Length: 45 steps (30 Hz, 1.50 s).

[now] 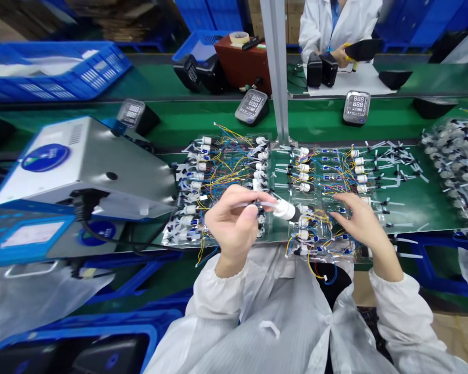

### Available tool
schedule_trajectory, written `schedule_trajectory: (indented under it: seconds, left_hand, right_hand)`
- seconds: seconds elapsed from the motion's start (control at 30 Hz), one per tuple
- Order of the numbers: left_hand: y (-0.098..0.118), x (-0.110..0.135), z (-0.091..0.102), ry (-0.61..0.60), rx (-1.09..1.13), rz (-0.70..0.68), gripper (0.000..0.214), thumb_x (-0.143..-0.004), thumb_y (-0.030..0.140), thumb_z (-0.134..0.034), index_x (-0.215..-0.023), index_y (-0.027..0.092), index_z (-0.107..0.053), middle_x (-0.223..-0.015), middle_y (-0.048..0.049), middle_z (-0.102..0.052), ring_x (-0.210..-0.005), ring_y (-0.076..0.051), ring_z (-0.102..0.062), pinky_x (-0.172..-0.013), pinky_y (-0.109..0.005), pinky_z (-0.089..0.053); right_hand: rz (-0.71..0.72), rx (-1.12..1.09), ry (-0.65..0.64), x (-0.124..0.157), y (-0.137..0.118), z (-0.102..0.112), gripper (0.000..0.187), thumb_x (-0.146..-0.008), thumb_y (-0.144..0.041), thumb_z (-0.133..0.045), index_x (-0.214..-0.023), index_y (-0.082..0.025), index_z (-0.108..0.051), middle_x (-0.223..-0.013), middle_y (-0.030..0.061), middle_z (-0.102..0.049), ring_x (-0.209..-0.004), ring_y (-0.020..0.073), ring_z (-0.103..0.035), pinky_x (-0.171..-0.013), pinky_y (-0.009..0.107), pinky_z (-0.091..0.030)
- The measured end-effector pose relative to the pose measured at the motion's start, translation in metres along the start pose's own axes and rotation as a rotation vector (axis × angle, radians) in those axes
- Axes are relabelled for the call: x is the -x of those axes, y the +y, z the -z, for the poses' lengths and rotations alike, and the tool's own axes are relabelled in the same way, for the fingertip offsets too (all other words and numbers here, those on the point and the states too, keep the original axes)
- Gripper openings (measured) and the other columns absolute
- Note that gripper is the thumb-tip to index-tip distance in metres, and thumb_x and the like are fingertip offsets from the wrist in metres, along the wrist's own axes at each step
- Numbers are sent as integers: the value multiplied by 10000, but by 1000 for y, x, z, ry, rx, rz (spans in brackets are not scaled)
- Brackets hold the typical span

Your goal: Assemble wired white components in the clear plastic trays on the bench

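Note:
My left hand is closed in a pinch on the pale tube end of a small pump, a white cylinder with a black end. The pump points right, over the wired parts at the near edge of the bench. My right hand is open, thumb and fingers apart, beside yellow, red and blue wires. Rows of similar white pumps with wires, small blue circuit boards and white ties lie in clear plastic on both sides of the gap in the middle.
A grey-blue machine with a black cable stands at left. Several display units sit on the green conveyor behind an upright metal post. More bagged parts are piled at right. Across the line, a co-worker's hand holds a black housing.

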<state>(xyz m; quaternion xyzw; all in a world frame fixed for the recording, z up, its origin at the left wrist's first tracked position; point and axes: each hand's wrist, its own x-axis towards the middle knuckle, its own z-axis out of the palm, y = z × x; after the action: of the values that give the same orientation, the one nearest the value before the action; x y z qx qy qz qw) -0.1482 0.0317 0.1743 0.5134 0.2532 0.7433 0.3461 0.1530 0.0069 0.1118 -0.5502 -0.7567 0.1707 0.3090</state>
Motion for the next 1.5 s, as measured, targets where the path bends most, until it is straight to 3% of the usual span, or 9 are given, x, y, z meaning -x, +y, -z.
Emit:
schedule_trajectory:
  seconds: [0.1, 0.23, 0.4, 0.5, 0.6, 0.8, 1.03, 1.17, 1.5]
  left_hand:
    - [12, -4, -1, 69, 40, -9, 109, -849, 350, -862, -916, 265, -847, -749, 34, -610, -613, -133, -748, -518, -230, -621]
    - [18, -7, 6, 96, 44, -2, 131, -826, 363, -883, -894, 256, -850, -745, 36, -589, -610, -123, -741, -564, -241, -637]
    - [17, -4, 11, 144, 20, 31, 112, -811, 360, -886, -882, 281, -850, -754, 32, -594, -629, -126, -741, -572, -245, -644]
    - [17, -2, 10, 164, 20, 67, 110, -806, 367, -882, -877, 289, -850, -769, 30, -594, -640, -132, -744, -574, -252, -649]
    - [16, -1, 10, 173, 43, 77, 109, -805, 348, -884, -877, 274, -848, -786, 28, -596, -644, -126, -742, -573, -240, -640]
    - [12, -1, 12, 208, 18, 90, 153, -785, 377, -888, -834, 251, -816, -770, 33, -584, -625, -124, -720, -555, -243, -626]
    - [11, 1, 11, 242, 13, 118, 134, -785, 370, -867, -831, 259, -806, -766, 32, -584, -618, -127, -711, -550, -259, -627]
    - [10, 1, 12, 256, 14, 133, 113, -771, 365, -862, -821, 276, -813, -768, 30, -593, -620, -127, -708, -555, -259, -622]
    - [11, 1, 12, 220, 66, 122, 87, -795, 330, -871, -847, 270, -836, -802, 33, -609, -648, -122, -736, -584, -247, -644]
  right_hand:
    - [-14, -17, -62, 0, 3, -8, 246, -1020, -317, -612, -1223, -248, -733, -1189, 100, -770, -1125, 292, -725, -1035, 516, -575]
    - [-63, -70, -10, 2, -9, -4, 255, -1070, -340, -532, -1142, -241, -755, -1089, 84, -798, -1007, 261, -754, -953, 471, -605]
    - [-52, -182, -77, 7, -32, 11, 211, -1035, -368, -636, -1169, -255, -755, -1102, 70, -800, -975, 250, -765, -892, 449, -641]
    - [59, -181, -120, 10, -39, 13, 268, -990, -330, -708, -1253, -294, -738, -1244, 78, -772, -1142, 286, -743, -1007, 514, -631]
    - [120, -162, -140, 12, -40, 6, 320, -983, -298, -716, -1302, -314, -718, -1269, 76, -758, -1180, 289, -730, -1040, 530, -628]
    - [119, -163, -133, 14, -36, -10, 138, -1007, -341, -701, -1130, -288, -731, -1033, 56, -752, -925, 226, -730, -813, 419, -652]
    - [159, -66, -88, 12, -44, -18, 33, -1015, -292, -683, -1031, -264, -688, -981, 45, -728, -907, 221, -702, -817, 413, -593]
    - [169, -5, -147, 12, -46, -22, 116, -987, -292, -706, -1092, -259, -670, -1019, 56, -734, -943, 244, -711, -829, 423, -595]
    - [94, -46, 32, 11, -44, -18, 115, -967, -177, -615, -1012, -265, -674, -944, 73, -756, -848, 270, -738, -773, 421, -621]
